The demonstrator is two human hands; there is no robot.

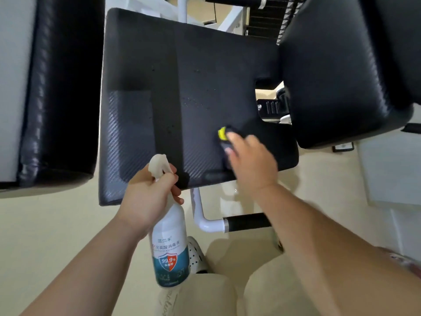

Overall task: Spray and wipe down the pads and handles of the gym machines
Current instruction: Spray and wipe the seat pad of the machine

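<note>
A large black seat pad [182, 92] fills the middle of the view, with spray droplets on its surface. My right hand [250, 160] presses a dark cloth with a yellow edge [222, 134] flat against the pad's lower right part; the hand is blurred. My left hand [145, 197] grips the neck of a white spray bottle [169, 247] just below the pad's near edge, fingers at the white trigger. A black handle grip [247, 222] on a white tube sticks out under the pad.
Another black pad [337, 71] stands at the right, overlapping the seat pad's corner. A third black pad [57, 92] runs down the left side. White machine frame tubes [182, 8] show behind. My legs and a white shoe [197, 256] are on the cream floor below.
</note>
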